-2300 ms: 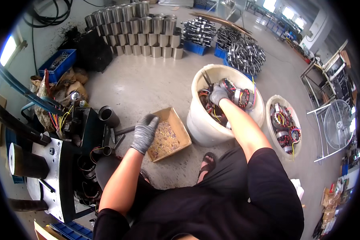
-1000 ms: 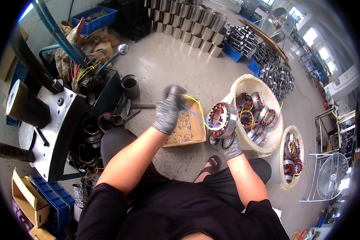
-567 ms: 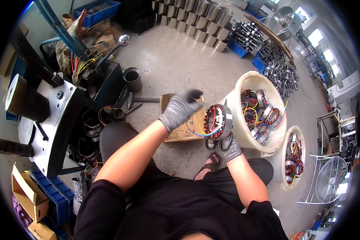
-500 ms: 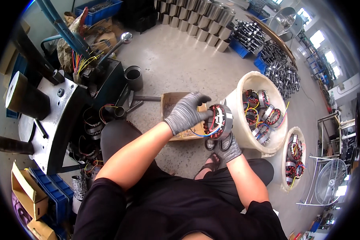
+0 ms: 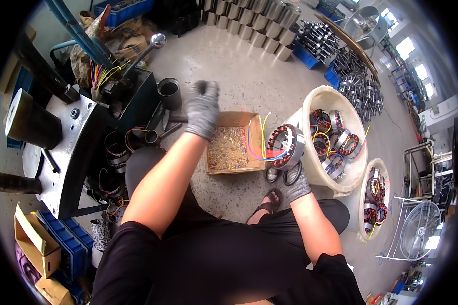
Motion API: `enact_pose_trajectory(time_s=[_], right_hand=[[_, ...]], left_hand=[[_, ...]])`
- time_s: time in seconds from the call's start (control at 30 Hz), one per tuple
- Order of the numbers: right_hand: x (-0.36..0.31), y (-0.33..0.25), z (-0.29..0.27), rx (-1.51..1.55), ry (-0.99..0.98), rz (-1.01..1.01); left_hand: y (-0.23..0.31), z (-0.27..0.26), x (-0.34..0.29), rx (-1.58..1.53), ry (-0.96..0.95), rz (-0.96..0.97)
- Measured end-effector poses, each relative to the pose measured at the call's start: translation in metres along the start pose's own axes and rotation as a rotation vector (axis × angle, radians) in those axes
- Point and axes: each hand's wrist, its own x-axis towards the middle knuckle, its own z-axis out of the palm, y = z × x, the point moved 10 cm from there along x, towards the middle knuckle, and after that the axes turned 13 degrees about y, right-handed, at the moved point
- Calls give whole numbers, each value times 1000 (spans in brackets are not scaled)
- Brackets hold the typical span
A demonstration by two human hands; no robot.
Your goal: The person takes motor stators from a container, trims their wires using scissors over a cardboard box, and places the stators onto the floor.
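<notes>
My right hand point(image 5: 294, 186) grips a motor stator point(image 5: 286, 146), a metal ring with red-brown windings and white inner parts. Yellow, blue and red wires point(image 5: 263, 136) stick out from it to the left. Black scissor handles point(image 5: 292, 174) also show at this hand's fingers, below the stator. My left hand point(image 5: 202, 109), in a grey glove like the right, is raised over the far left corner of a cardboard box point(image 5: 257, 122). Its fingers are curled in; whether anything small is in them is hidden. Short coloured wire scraps point(image 5: 231, 147) cover the box's bottom.
A white tub point(image 5: 307, 127) of stators stands at my right, with a second tub point(image 5: 364, 203) nearer me. On the left is a press with a metal plate point(image 5: 68, 152). A dark metal cylinder point(image 5: 169, 93) and a hammer lie beyond the box.
My left hand has left the stator and moved left and away from me, its fingers curling. The stator has shifted slightly right, and its wires now stand up on the left.
</notes>
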Motion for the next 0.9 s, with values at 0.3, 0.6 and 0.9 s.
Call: enact_pose_trajectory(time_s=[0.3,0.6,0.9], right_hand=[[12,-21,-17,12,-103,-90],[-1,-38,11,-142,60,-318],[20,-9,-7,-240,178,-165]], left_hand=[[-123,30,-124,-21,-404,-831],[-74,58,-162,173,-718,-574],[-11,53,-122,-597,-702,-740]])
